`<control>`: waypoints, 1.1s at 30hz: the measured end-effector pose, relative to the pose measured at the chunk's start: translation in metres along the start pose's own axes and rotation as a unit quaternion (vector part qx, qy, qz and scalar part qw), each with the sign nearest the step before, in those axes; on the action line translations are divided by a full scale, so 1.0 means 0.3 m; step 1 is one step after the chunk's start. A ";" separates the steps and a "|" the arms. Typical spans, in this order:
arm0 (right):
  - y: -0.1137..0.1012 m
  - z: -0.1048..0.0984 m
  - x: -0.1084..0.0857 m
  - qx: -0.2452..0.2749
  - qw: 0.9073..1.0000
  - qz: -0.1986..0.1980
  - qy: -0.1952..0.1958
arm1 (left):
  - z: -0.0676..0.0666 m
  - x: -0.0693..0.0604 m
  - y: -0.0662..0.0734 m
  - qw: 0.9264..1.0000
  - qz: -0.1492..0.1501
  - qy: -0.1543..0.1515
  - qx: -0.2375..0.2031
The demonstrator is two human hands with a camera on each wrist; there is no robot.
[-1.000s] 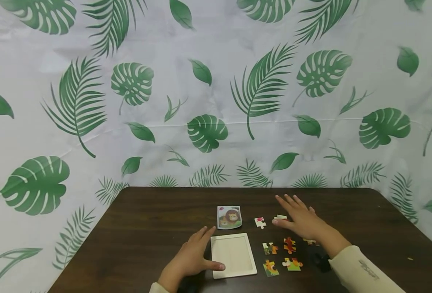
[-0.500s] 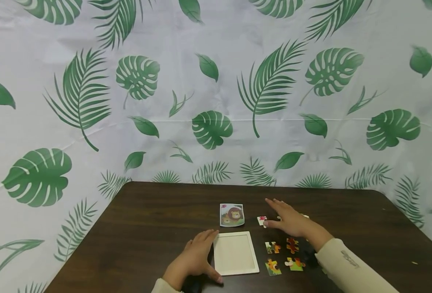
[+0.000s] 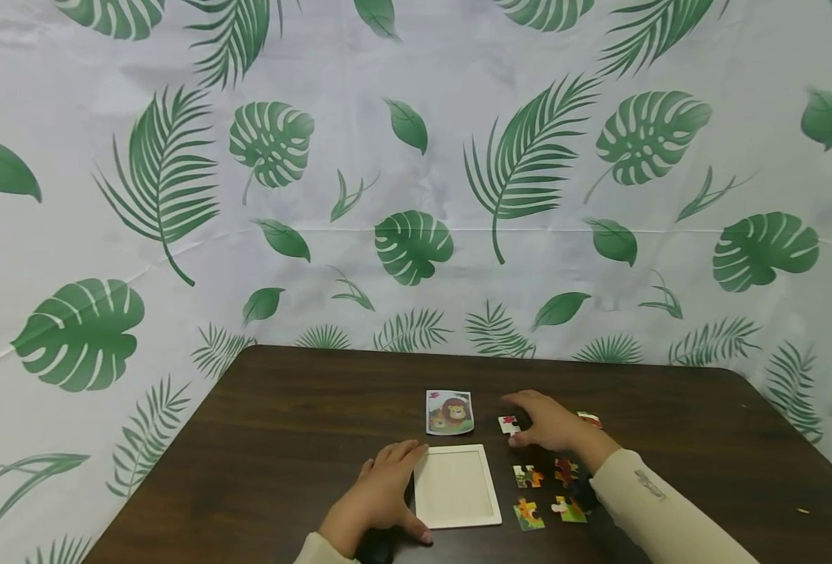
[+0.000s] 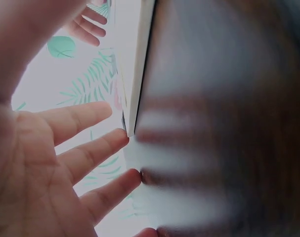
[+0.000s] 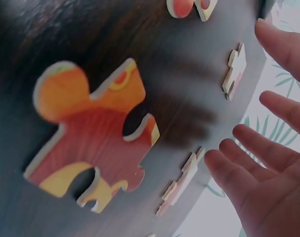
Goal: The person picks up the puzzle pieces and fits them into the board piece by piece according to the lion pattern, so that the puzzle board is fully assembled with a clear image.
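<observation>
My left hand (image 3: 382, 493) rests at the left side of a pale wooden puzzle frame (image 3: 455, 489). In the left wrist view its straight fingers reach the dark table beside the frame's corner (image 4: 132, 129). My right hand (image 3: 548, 423) is over the far pieces, thumb and fingers around a white jigsaw piece with a pink flower (image 3: 507, 424). The right wrist view has those fingers spread with nothing held, and a white piece (image 5: 235, 74) lies flat beyond the fingertips. Closer to that camera lies a red and orange jigsaw piece (image 5: 100, 133).
Behind the frame lies a picture card with lions (image 3: 450, 413). Several jigsaw pieces lie right of the frame, among them a yellow-orange one (image 3: 529, 515) and a green and white one (image 3: 569, 509). Another piece (image 3: 589, 420) shows past my right wrist. A leaf-patterned cloth (image 3: 416, 157) hangs behind the table.
My right hand has moved left and lower, onto the pink-flower piece, its fingers bending more. My left thumb has come off the frame's inside to its near left corner. The head view has shifted slightly.
</observation>
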State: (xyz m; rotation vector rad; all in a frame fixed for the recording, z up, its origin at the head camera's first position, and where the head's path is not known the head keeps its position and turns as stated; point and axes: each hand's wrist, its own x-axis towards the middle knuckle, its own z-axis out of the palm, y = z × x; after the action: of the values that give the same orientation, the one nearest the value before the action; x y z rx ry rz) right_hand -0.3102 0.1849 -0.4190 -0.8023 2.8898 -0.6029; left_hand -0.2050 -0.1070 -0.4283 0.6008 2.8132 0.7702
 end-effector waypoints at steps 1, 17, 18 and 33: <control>-0.001 0.002 0.003 0.002 1.000 0.001 0.000 | 0.000 0.001 0.001 1.000 -0.001 -0.001 0.002; -0.006 0.017 0.020 -0.045 0.999 -0.021 0.022 | 0.006 0.008 -0.008 1.000 0.000 0.000 0.018; -0.006 0.019 0.020 -0.046 0.998 -0.023 0.026 | 0.005 0.008 -0.008 1.000 0.000 -0.001 0.017; -0.043 0.042 0.002 0.046 0.996 -0.012 0.071 | -0.004 -0.007 0.002 1.000 -0.008 -0.001 0.016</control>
State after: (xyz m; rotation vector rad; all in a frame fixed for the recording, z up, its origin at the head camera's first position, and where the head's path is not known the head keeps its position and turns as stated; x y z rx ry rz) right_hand -0.3021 0.1700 -0.4255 -0.8155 2.9545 -0.8214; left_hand -0.2030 -0.1079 -0.4268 0.5844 2.8294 0.7214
